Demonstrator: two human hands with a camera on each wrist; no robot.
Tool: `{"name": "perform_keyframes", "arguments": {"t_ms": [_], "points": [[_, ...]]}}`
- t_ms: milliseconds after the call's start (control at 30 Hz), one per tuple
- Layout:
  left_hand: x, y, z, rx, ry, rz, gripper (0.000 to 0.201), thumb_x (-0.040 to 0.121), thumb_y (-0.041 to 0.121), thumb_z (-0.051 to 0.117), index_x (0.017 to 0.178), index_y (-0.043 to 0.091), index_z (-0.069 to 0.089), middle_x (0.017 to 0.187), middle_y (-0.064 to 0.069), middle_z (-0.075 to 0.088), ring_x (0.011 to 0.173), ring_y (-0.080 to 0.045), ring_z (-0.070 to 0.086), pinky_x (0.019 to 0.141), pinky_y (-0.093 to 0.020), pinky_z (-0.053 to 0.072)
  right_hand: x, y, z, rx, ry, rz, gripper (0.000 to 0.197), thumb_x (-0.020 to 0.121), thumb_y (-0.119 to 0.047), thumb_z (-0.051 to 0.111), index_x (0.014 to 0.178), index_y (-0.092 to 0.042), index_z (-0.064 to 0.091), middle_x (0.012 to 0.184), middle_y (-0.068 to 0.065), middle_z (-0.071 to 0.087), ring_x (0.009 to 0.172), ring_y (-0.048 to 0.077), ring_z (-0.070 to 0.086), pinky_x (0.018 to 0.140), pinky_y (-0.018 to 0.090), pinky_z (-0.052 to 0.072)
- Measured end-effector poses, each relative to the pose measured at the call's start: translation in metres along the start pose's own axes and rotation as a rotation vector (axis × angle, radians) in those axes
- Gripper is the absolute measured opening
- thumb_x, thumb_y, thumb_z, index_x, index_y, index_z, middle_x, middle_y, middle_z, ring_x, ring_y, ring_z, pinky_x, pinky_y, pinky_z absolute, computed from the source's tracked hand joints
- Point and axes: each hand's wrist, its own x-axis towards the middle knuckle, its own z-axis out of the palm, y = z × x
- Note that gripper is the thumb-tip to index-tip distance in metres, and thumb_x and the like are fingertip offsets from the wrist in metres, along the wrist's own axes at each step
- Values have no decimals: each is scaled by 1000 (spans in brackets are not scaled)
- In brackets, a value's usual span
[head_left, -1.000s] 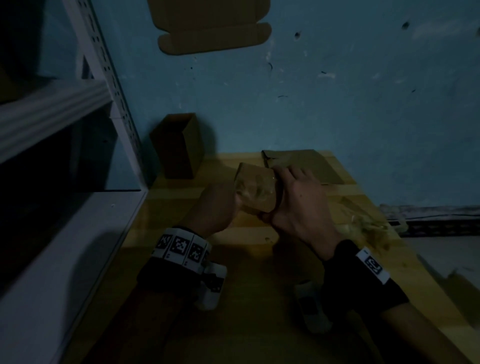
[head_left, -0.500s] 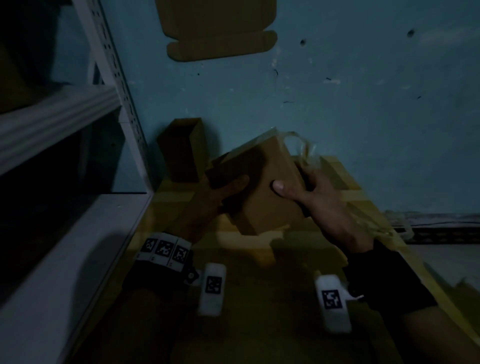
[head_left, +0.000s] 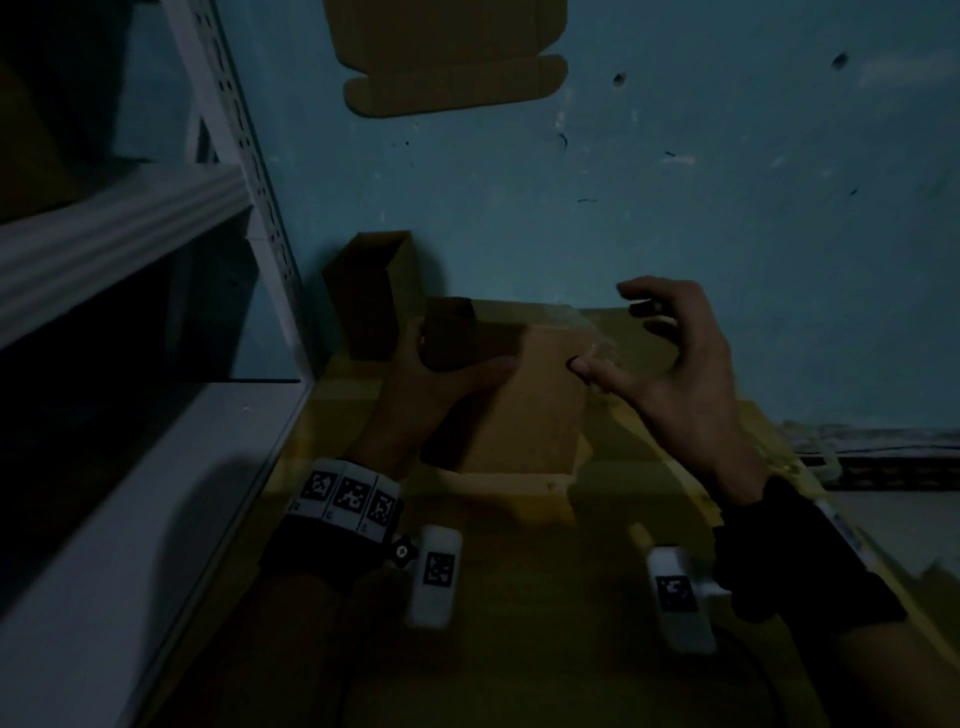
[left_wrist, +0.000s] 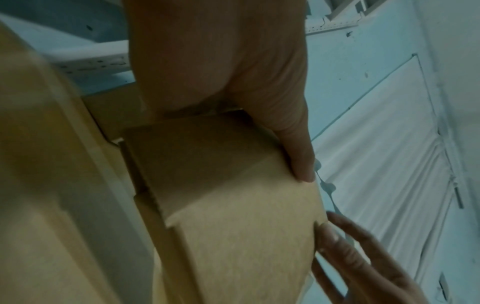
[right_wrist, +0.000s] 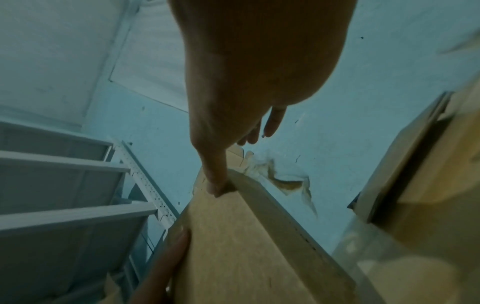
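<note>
Your left hand (head_left: 431, 384) grips a plain brown cardboard box (head_left: 524, 395), closed and unmarked, low over the desk (head_left: 519, 597) at centre frame. Your right hand (head_left: 675, 364), at the box's 3 o'clock, has its fingers splayed, with only the thumb on the box's right edge. A metal rack (head_left: 249, 171) hems the 9 o'clock side, an open carton (head_left: 369, 296) stands at 11, and bare desk runs toward 6. Half a second earlier both hands clasped the box, tilted and higher.
</note>
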Motion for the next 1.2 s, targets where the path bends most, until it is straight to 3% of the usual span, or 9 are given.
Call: {"name": "perform_keyframes", "arguments": {"t_ms": [133,233,400,600,733,833,900,1033,1200], "points": [[1,0,0,-9,-12,4,78,60,33,89,128,27,50,116,9,62,100,-4,62,67,-16,53,2,6,4,-64,-33,-180,46,68,-23,92,108,-16,70,113,1,60,104,17,60,89,33,52],[2,1,0,-31,-7,-30,86,52,41,87,129,23,53,115,5,66,101,-11,66,72,-23,55,3,11,6,-81,-22,-242,32,72,-20,90,100,-12,76,103,1,64,100,19,64,82,44,54],[4,-1,-4,-73,-78,-111,76,55,45,87,123,25,58,115,-2,70,93,-16,72,69,-29,58,3,14,4,-100,6,-305,12,78,-13,85,89,-9,80,93,1,69,89,19,67,75,44,54],[3,-1,-3,-15,-108,-165,84,53,50,89,126,27,55,116,-1,69,96,-17,71,67,-28,55,2,16,3,-117,-64,-357,2,83,-13,80,82,-11,80,90,0,68,90,20,67,75,47,53],[2,0,-2,16,-128,-202,62,71,43,79,124,26,51,113,1,66,89,-14,68,60,-22,51,2,18,2,-186,-70,-384,9,89,-16,77,80,-13,78,88,-1,66,87,21,65,70,45,50],[4,-4,-3,36,-133,-229,81,65,52,86,131,20,52,116,-4,67,92,-19,70,61,-26,53,3,17,0,-257,-92,-399,12,89,-23,78,83,-12,77,88,-1,68,85,20,65,70,44,51],[6,-7,-4,70,-131,-209,94,54,60,87,132,20,54,117,-4,68,94,-20,71,62,-26,54,3,14,-2,-257,-116,-342,18,84,-30,81,91,-13,78,92,-2,70,87,16,67,73,41,54],[8,-12,-3,87,-131,-160,99,44,64,85,129,19,57,116,-5,70,96,-20,72,67,-28,55,-1,7,-4,-142,-250,-9,45,76,-40,84,117,-25,75,110,-11,74,100,3,68,85,32,60],[6,-11,1,88,-121,-109,86,52,57,88,124,22,58,114,1,68,93,-12,69,63,-21,52,-5,8,0,-54,-276,136,40,77,-40,81,115,-33,75,97,-12,77,90,1,72,72,35,63]]}}
